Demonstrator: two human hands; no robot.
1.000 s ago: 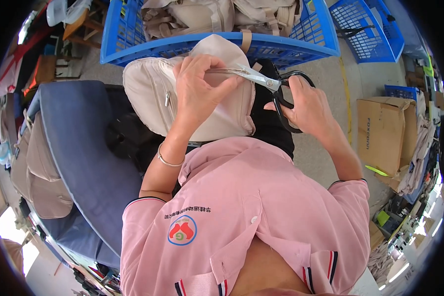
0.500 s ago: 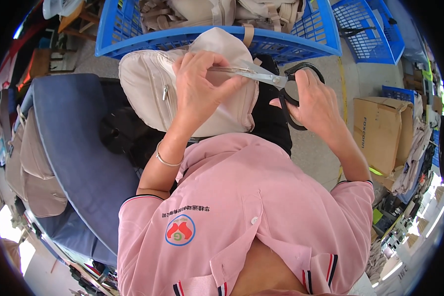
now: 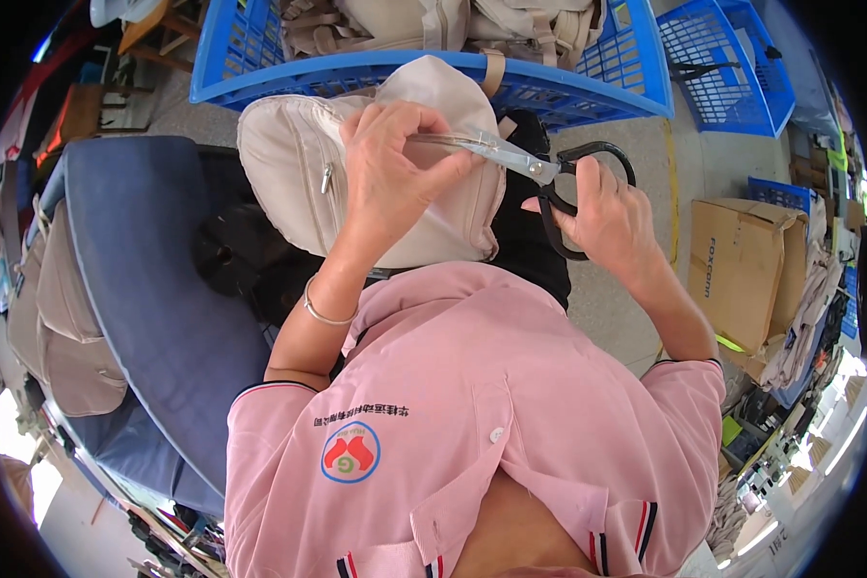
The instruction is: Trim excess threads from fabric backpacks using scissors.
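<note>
Our left hand sits at upper centre of the frame, fingers curled and pinching something small at the tips of the scissor blades; what it pinches is too small to tell. It rests against the beige bag, which lies on our lap just below the blue crate. A thin bracelet rings the left wrist.

Our right hand, right of centre, is closed around the black handles of the scissors; fingers pass through the loops, and the metal blades point left toward the left hand's fingertips. The blades look nearly closed.

Nearest to us, our pink shirt fills the lower middle of the frame. Left of it lies a dark blue cushion, with more beige bags beside it at the left edge.

Farther off, across the top of the frame, the blue crate holds a pile of beige bags. A second blue crate stands at upper right, and a cardboard box sits on the floor at right.
</note>
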